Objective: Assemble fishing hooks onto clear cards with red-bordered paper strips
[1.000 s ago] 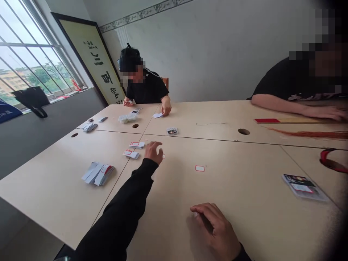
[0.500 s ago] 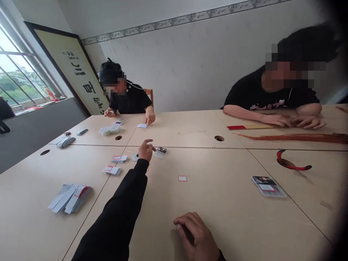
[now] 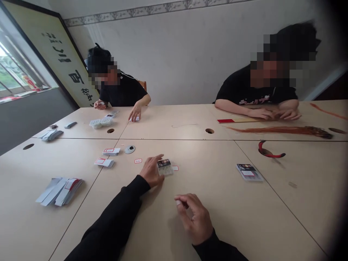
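My left hand grips a small clear plastic box from its left side, the thumb at the near edge and the fingers at the far edge. The box has a dark printed label and pale contents too small to make out. A white label with a red border lies right beside the box, partly hidden by it. My right hand is held nearer me, its thumb and forefinger tips brought together and the other fingers curled. A whitish spot shows at the thumb tip; whether anything is pinched there is unclear.
Left of the hands are a red-bordered label, a round metal disc and stacks of folded paper strips. Another box and a red-black curved object lie right. Two people sit opposite, near reddish strands.
My left hand has brought the clear box nearer and slightly right, beside the red-bordered label. My right hand has lifted a little and turned. The view has shifted slightly.
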### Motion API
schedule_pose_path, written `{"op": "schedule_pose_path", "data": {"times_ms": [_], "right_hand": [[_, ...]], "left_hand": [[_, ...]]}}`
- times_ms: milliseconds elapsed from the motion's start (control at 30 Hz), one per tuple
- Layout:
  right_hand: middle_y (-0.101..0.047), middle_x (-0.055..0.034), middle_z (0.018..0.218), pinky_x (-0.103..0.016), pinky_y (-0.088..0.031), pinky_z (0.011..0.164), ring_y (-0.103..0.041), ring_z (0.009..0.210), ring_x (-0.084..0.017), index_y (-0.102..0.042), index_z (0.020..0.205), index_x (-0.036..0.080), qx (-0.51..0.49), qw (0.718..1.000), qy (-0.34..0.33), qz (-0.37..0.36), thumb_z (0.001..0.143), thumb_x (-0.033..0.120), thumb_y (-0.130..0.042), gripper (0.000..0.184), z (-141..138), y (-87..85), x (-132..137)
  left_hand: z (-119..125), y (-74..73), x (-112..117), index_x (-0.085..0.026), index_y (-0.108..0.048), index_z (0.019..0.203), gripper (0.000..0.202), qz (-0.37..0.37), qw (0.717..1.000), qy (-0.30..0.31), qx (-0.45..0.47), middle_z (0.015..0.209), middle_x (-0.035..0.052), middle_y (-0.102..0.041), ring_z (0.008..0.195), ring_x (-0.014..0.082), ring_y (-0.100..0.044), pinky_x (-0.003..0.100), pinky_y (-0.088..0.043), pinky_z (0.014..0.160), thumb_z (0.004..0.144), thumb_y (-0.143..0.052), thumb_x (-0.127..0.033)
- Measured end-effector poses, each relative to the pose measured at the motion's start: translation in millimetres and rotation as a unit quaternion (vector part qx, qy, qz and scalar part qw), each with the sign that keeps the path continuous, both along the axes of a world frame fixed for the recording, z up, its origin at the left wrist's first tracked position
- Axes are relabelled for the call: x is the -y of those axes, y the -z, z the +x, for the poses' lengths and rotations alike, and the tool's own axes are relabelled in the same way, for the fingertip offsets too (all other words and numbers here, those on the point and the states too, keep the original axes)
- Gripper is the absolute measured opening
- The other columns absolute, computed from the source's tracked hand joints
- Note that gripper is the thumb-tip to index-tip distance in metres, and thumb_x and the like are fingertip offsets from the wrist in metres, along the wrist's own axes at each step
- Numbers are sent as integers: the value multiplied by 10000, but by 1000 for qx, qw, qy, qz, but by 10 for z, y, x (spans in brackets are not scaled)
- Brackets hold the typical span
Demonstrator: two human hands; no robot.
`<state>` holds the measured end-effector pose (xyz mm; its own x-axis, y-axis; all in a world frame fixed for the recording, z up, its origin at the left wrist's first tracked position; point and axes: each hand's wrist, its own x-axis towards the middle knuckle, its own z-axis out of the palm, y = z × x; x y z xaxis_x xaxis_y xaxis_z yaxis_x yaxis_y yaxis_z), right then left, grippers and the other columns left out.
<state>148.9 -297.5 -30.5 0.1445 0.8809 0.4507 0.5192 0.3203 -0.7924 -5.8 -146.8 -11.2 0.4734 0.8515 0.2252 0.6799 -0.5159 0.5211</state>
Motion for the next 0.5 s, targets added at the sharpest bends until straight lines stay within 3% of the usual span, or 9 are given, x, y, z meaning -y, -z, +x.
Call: {"op": "schedule_pose_path", "data": {"times_ms": [100, 200, 267, 333, 433, 500], "right_hand": [[-648, -63, 860, -310, -480, 683, -560, 760, -177, -640, 947, 199, -13, 996, 86, 0, 896, 303, -478, 199, 90, 22, -48], [-653, -98, 1007, -331, -494, 711, -580, 848, -199, -603, 1106, 171, -54, 989, 129, -48, 872, 402, -501, 345, 150, 72, -143], [-660, -107, 1045, -332, -508, 714, -608, 855, -203, -570, 1182, 154, -106, 984, 108, -97, 851, 460, -519, 454, 176, 81, -229], [-690, -93, 959, -324, -517, 705, -639, 803, -199, -570, 1186, 140, -168, 975, 50, -138, 835, 496, -530, 502, 201, 54, -320], [-699, -61, 810, -308, -519, 682, -650, 750, -199, -598, 1133, 132, -227, 960, -8, -163, 818, 502, -554, 488, 240, -31, -429], [-702, -60, 821, -303, -518, 677, -648, 756, -199, -605, 1121, 138, -236, 958, -9, -160, 815, 487, -567, 466, 260, -76, -467]], "left_hand": [[-109, 11, 177, -188, -354, 1356, 733, 28, 991, 121, 55, 1326, 105, -504, 1223, 250, -444, 390, -368, 1047, 663, -587, -125], [-131, 18, 355, -222, -276, 1404, 772, 34, 983, 148, 108, 1369, 110, -468, 1269, 255, -428, 416, -365, 1064, 706, -588, -118], [-90, 10, 449, -241, -223, 1432, 816, 15, 977, 163, 140, 1373, 112, -467, 1272, 259, -438, 427, -368, 1067, 721, -606, -128], [-11, 5, 515, -256, -202, 1443, 840, -7, 967, 180, 178, 1369, 114, -472, 1274, 261, -442, 440, -361, 1075, 725, -620, -130], [154, 37, 562, -269, -236, 1421, 826, -88, 939, 143, 299, 1422, 126, -400, 1297, 270, -413, 439, -403, 1040, 708, -634, -136], [264, 82, 570, -251, -262, 1389, 804, -195, 891, 69, 403, 1383, 151, -427, 1204, 273, -503, 394, -514, 889, 689, -650, -174]]}}
